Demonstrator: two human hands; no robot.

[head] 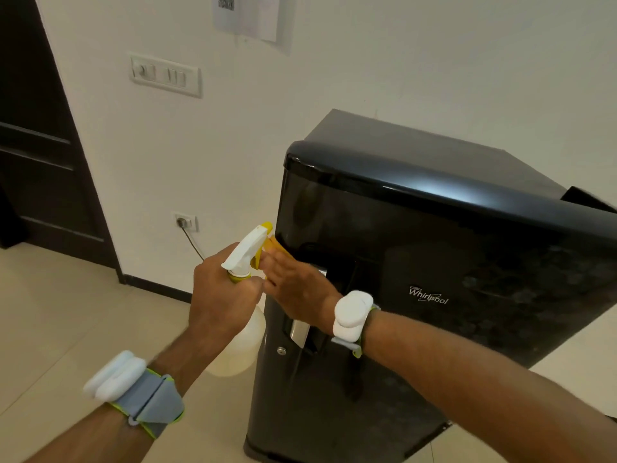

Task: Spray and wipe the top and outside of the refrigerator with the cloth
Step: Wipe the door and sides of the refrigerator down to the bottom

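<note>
- Head view: a glossy black, box-shaped refrigerator (434, 228) with a silver "Whirlpool" logo stands on the right of the scene. It rests on the pale tiled floor (66, 312), its back close to the white wall (367, 61).
- The left hand (220, 295) is wrapped around the neck of a translucent pale-yellow plastic spray bottle (242, 345) with a white trigger head. It holds the bottle upright just left of the refrigerator's near left edge.
- The right hand (295, 289) reaches across the refrigerator's front. Its fingertips (272, 255) meet the yellow part under the nozzle, so the hands are together. Whether it pinches that part cannot be told.
- Each wrist wears a grey strap carrying a white pod.
- Far left are a dark wooden door (40, 145), a white switch panel (166, 75) and a wall socket (185, 222) with a plugged cord.
</note>
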